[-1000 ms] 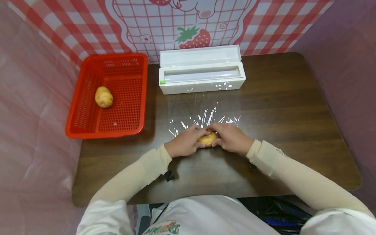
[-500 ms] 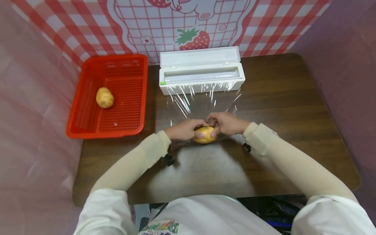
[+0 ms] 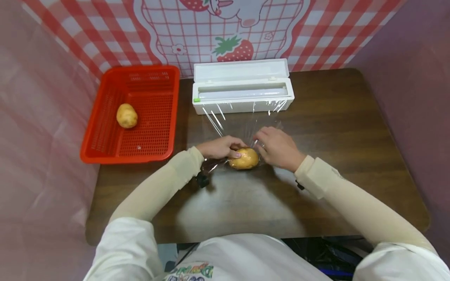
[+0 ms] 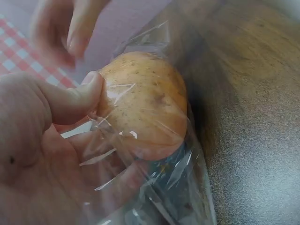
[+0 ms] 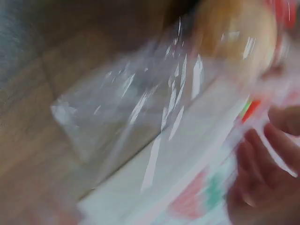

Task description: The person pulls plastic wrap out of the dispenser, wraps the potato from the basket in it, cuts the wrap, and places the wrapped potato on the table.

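A yellow potato (image 3: 245, 159) lies under shiny clear plastic wrap (image 4: 183, 159) near the middle of the table. My left hand (image 3: 219, 148) holds it from the left, thumb on its top and fingers below, with wrap lying over those fingers in the left wrist view. Off the potato's right end, my right hand (image 3: 277, 149) has loosely bent fingers, with no thing visible between them in the right wrist view (image 5: 267, 173). The wrap stretches from the potato back to a white dispenser box (image 3: 242, 106), whose lid stands up over the roll.
A red plastic basket (image 3: 174, 117) at the back left contains another potato (image 3: 127, 116). The brown wooden table (image 3: 351, 136) ends at a red-checked backdrop (image 3: 323, 35) behind. Pinkish sheets hang along both sides.
Both hands and the potato moved away from the body, toward the dispenser. My right hand then let go and shifted right, while my left kept its grip. Wrap now covers the potato's top.
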